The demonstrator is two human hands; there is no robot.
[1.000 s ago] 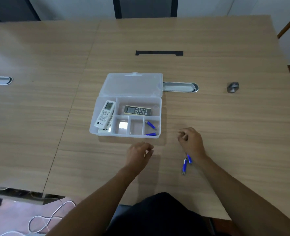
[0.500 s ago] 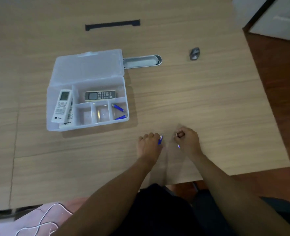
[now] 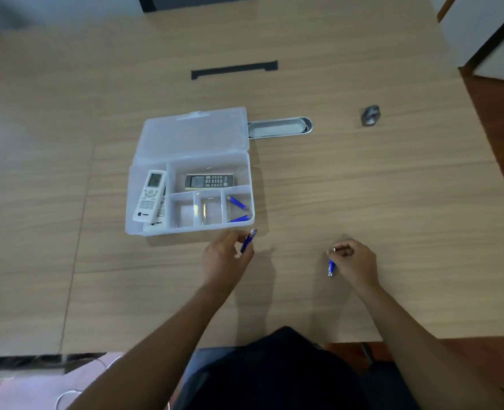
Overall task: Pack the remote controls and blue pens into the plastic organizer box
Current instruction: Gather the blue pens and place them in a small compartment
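Note:
The clear plastic organizer box lies open on the table, lid folded back. White remotes fill its left compartment, one stacked on another. A dark remote rests in the top compartment. Two blue pens lie in the lower right compartment. My left hand is just below the box's front right corner, shut on a blue pen. My right hand is further right, shut on another blue pen that points down.
A metal cable grommet sits in the table right behind the box lid. A small grey object lies at the back right. A black slot runs across the far table. The table's right edge drops to the floor.
Each hand has picked up a blue pen from the table. My left hand has carried its pen up toward the box's front right corner. The camera view shifted.

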